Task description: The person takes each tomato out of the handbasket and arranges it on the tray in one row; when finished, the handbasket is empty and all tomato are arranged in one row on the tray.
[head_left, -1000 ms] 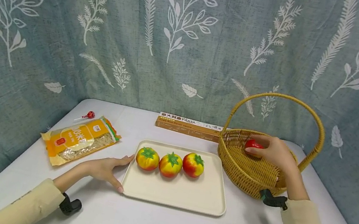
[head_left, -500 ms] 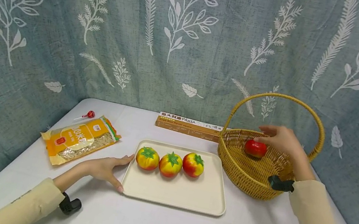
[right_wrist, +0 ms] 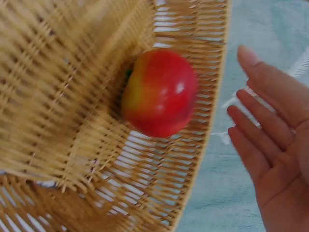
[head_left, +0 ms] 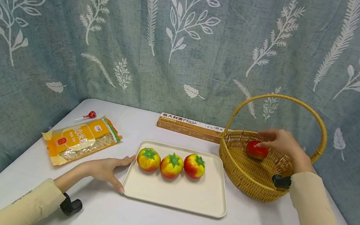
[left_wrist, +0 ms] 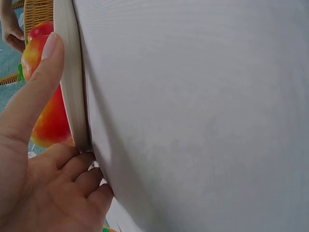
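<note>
In the head view, my left hand [head_left: 103, 169] is spread along the left edge of a cream tray [head_left: 173, 200], thumb and forefinger touching its rim. Three yellow-red tomatoes with green leafy tops sit in a row on it: a left tomato [head_left: 148, 159], a middle tomato [head_left: 171, 166] and a right tomato [head_left: 194, 166]. A redder tomato [right_wrist: 161, 92] lies inside a wicker basket [head_left: 244, 180]. Over that basket is my right hand [head_left: 281, 141]. The right wrist view shows the hand's fingers extended and apart from the tomato, beyond the basket rim.
An orange-labelled bag of grain [head_left: 82, 139] lies at the left, with a red lollipop [head_left: 91, 114] behind it. A long pasta box [head_left: 189, 127] lies at the back, left of the basket. The basket's tall handle [head_left: 285, 98] arches above it. Patterned curtains [head_left: 191, 50] enclose the table.
My right hand has let go of the red tomato in the basket and moved up and right, then dipped slightly. The tomato's tilt has shifted a little. My left hand and the tray stay put.
</note>
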`<action>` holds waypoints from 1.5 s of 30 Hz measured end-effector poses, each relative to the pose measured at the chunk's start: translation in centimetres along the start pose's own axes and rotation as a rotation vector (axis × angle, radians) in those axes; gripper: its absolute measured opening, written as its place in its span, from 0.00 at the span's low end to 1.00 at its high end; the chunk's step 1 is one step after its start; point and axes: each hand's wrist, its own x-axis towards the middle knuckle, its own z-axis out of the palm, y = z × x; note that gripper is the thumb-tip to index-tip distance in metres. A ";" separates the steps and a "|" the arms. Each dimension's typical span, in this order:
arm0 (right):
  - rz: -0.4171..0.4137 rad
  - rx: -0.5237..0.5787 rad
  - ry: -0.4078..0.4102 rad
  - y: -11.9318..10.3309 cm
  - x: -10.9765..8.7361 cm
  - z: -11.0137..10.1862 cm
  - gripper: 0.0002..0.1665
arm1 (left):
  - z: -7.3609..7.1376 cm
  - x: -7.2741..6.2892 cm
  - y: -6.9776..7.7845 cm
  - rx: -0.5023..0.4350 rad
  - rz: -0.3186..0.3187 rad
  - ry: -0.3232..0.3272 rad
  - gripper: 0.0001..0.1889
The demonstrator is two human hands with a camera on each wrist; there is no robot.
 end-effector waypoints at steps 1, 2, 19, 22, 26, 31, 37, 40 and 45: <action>-0.006 0.004 -0.001 0.2 0.0 0.1 0.35 | 0.0 0.0 0.0 0.001 0.001 0.000 0.60; -0.008 0.009 -0.004 0.3 0.1 0.2 0.35 | -0.1 0.0 0.0 0.001 0.002 -0.001 0.60; -0.026 -0.036 -0.051 1.8 2.0 1.0 0.33 | 0.0 -0.1 0.1 -0.011 -0.010 -0.005 0.60; -0.020 -0.036 -0.049 2.1 2.2 1.3 0.33 | 0.0 -0.2 0.1 -0.014 -0.010 -0.003 0.60; -0.009 -0.050 -0.075 2.5 2.3 1.8 0.31 | 0.1 -0.2 0.2 -0.013 -0.009 -0.003 0.60; 0.007 -0.035 -0.097 3.4 2.7 2.2 0.31 | 0.0 -0.1 0.1 -0.008 -0.005 0.002 0.60; 0.018 -0.018 -0.089 3.9 3.0 2.5 0.33 | 0.0 -0.1 0.1 -0.009 -0.009 0.005 0.60; 0.019 -0.020 -0.091 3.8 2.9 2.5 0.33 | 0.0 -0.1 0.1 -0.010 -0.010 0.003 0.60; 0.007 -0.043 -0.096 3.3 2.7 2.4 0.32 | 0.0 0.0 0.1 -0.006 -0.009 0.001 0.59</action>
